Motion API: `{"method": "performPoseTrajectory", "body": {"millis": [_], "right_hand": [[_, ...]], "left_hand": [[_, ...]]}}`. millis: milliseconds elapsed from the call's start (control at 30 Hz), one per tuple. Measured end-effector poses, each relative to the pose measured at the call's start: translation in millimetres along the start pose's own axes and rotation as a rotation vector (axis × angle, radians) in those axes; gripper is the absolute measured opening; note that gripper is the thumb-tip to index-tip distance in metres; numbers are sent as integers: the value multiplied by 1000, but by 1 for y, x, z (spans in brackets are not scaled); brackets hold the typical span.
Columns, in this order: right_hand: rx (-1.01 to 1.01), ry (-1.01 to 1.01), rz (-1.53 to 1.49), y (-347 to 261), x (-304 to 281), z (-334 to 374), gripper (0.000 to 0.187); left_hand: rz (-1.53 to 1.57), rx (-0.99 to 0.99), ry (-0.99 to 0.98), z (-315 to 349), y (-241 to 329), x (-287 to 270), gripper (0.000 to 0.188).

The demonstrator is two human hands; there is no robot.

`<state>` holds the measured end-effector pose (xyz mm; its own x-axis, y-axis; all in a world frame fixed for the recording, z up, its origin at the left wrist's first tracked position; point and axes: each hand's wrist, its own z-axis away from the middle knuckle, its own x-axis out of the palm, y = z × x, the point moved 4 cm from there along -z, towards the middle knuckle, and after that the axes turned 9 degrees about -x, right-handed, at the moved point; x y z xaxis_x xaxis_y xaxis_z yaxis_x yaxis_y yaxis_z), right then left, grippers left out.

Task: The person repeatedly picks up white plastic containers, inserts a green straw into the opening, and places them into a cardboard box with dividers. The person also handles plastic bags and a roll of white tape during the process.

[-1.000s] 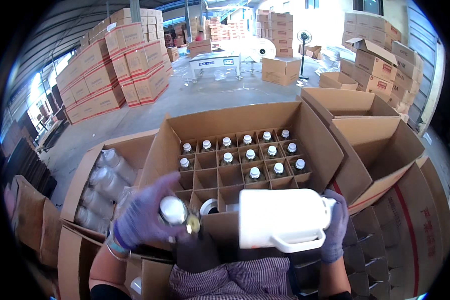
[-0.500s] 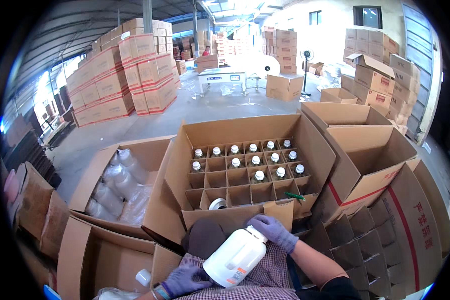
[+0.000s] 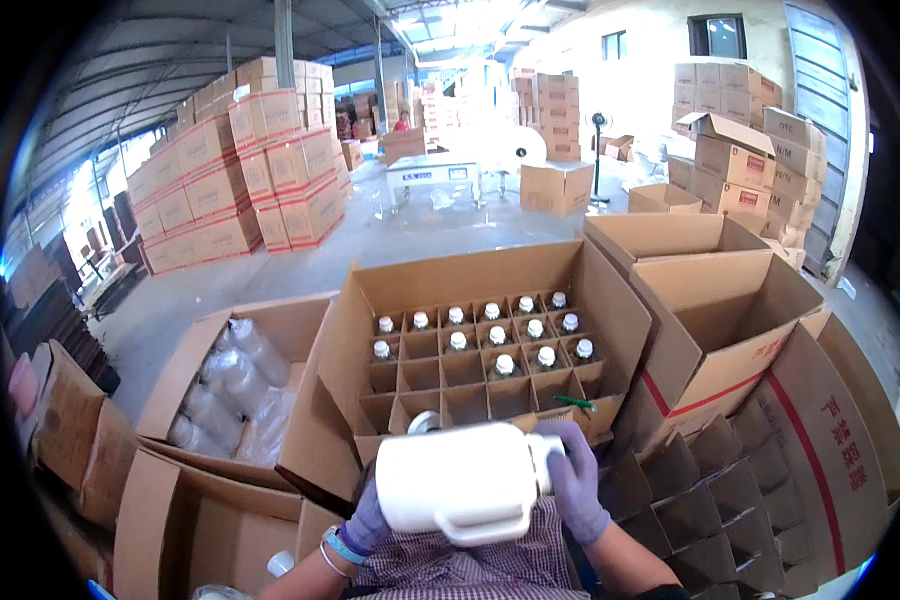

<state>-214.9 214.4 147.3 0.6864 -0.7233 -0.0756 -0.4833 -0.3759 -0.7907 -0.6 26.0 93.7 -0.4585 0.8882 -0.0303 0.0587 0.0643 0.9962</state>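
Note:
A large white plastic jug (image 3: 450,470) with a moulded handle lies on its side between my gloved hands, above my lap. My left hand (image 3: 368,518) grips its base end, and my right hand (image 3: 577,480) has its fingers round the white cap (image 3: 547,463). Just beyond stands an open carton (image 3: 470,262) with cardboard dividers, where several clear bottles (image 3: 504,367) with white caps sit in the cells. A white roll (image 3: 424,421) rests in a near cell, partly hidden by the jug. A green pen-like tool (image 3: 574,402) lies across the dividers at the near right.
To the left, an open carton (image 3: 195,335) holds plastic-wrapped white bottles (image 3: 235,375); another carton (image 3: 150,530) stands nearer, with a small white container (image 3: 281,563). Open cartons (image 3: 710,350) and loose dividers (image 3: 690,500) crowd the right. Stacked boxes (image 3: 205,185) rise farther back.
The jug has been raised from my lap and turned level, its handle now facing me. My left hand has come up with it; my right hand stays at the cap end.

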Motion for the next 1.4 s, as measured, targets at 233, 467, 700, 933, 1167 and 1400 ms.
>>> {"method": "performPoseTrajectory", "body": {"millis": [233, 467, 700, 933, 1167, 1400], "right_hand": [[-499, -283, 74, -73, -1, -12, 61], [-102, -85, -291, -68, 46, -51, 53], [-502, -133, -120, -141, 83, -51, 53], [-612, -320, -221, -146, 98, -51, 52], [-602, -233, -221, -102, 89, -45, 51], [-550, -842, -824, -69, 162, -19, 54]], "left_hand": [[-36, -87, -8, 7, -24, 22, 58], [22, -84, 171, 22, -11, -16, 61], [133, -39, 166, 46, 17, -26, 65], [-152, -23, 111, 41, 22, -36, 76], [-928, -129, 113, 63, 33, -64, 97], [-109, -574, 318, 168, -31, -79, 86]]}}
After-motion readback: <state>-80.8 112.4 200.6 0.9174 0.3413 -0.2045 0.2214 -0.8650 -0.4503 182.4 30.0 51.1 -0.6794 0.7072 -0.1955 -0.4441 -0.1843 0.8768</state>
